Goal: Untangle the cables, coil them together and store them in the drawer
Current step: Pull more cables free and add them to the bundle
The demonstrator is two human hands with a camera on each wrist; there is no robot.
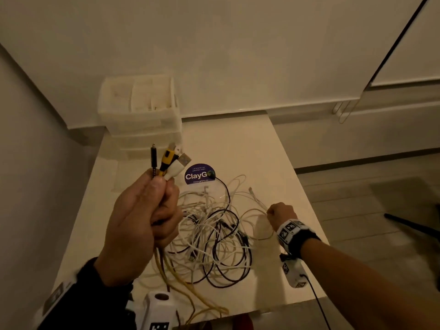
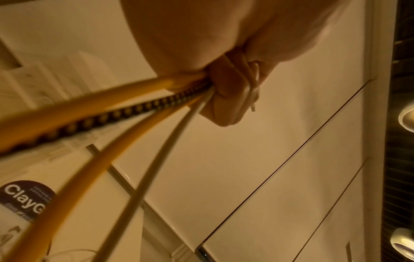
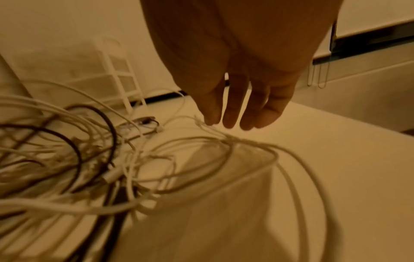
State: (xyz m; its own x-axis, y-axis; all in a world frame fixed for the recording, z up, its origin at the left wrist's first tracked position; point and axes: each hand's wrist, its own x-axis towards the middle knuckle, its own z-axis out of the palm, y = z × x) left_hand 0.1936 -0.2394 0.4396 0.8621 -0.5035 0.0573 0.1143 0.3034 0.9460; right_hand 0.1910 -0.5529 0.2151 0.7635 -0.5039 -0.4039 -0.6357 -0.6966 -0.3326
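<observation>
My left hand [image 1: 164,194] is raised above the table and grips a bundle of cable ends [image 1: 166,163]: a black braided plug, a yellow one and white USB plugs. In the left wrist view the yellow, braided and white cables [image 2: 112,99] run out from under the curled fingers [image 2: 224,99]. The tangle of white and black cables [image 1: 214,234] lies on the white table [image 1: 273,158]. My right hand [image 1: 278,213] is at the tangle's right edge. Its fingers [image 3: 233,117] point down, straight, with the tips at a white cable [image 3: 246,141]; the thumb is hidden.
A translucent plastic drawer unit [image 1: 140,115] stands at the table's far left corner against the wall. A round purple sticker [image 1: 198,175] is on the tabletop behind the tangle. Yellow cable trails over the near table edge [image 1: 202,303].
</observation>
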